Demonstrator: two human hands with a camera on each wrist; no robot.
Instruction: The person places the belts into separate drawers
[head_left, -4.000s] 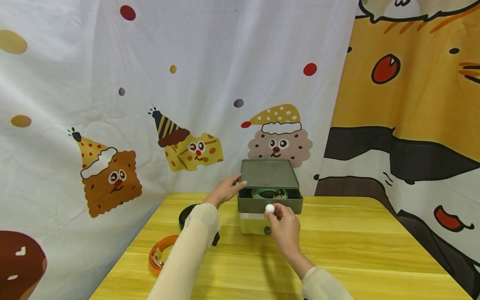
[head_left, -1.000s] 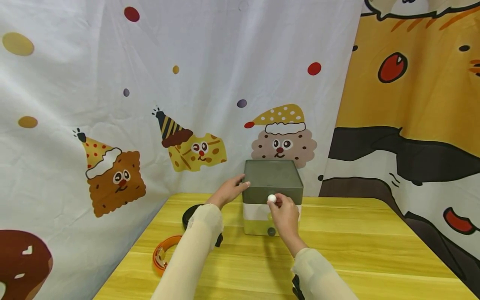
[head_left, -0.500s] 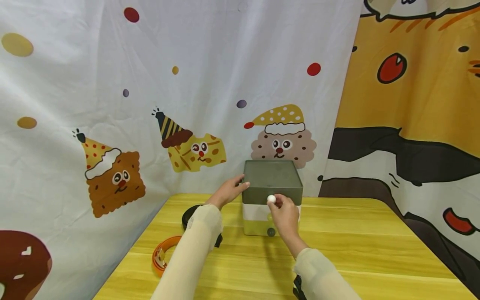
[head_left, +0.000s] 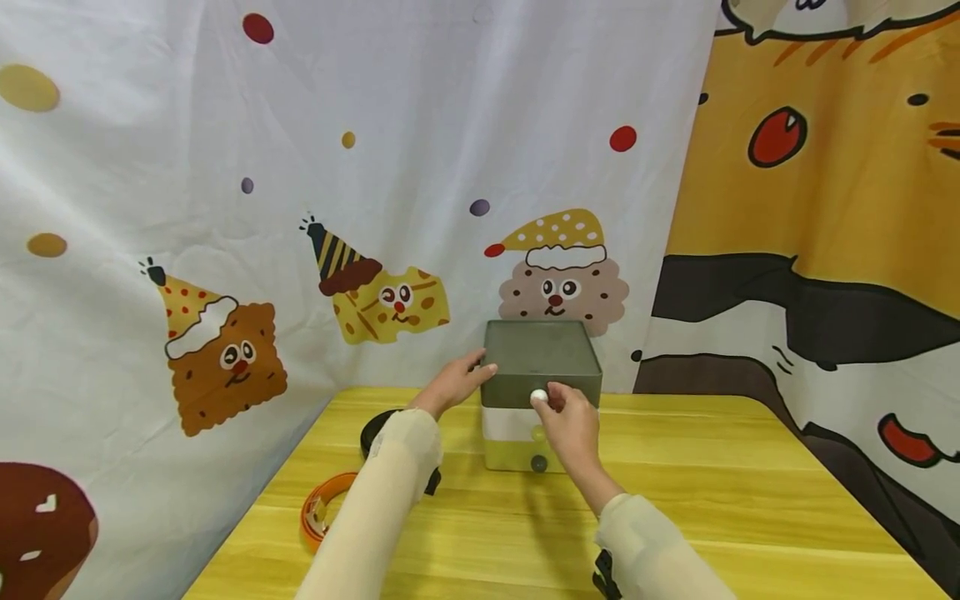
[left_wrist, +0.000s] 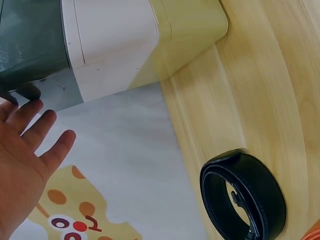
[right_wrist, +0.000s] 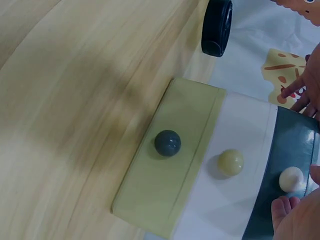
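Observation:
A small three-tier drawer box stands at the table's back, with a dark green top drawer point(head_left: 506, 392), a white middle drawer point(head_left: 502, 423) and a yellow bottom drawer point(head_left: 506, 455). All three drawers are pushed in. My right hand point(head_left: 572, 433) is at the top drawer's white knob point(right_wrist: 291, 179); thumb and fingers stand slightly apart around it in the right wrist view. My left hand point(head_left: 452, 385) has its fingers spread at the box's upper left side, fingertips at the dark green edge in the left wrist view.
Left of the box lies a coiled black belt point(left_wrist: 270, 187), partly behind the left sleeve in the head view. Nearer the front is a coiled orange belt point(head_left: 308, 512). A yellow knob point(right_wrist: 231, 162) and a dark grey knob point(right_wrist: 167, 143) stick out below. A printed curtain point(head_left: 420, 208) hangs behind.
Four seconds ago the top drawer stood open with a coiled green belt inside; it has slid back in, hiding the belt. The right fingers have since loosened from the knob. The left hand stayed put.

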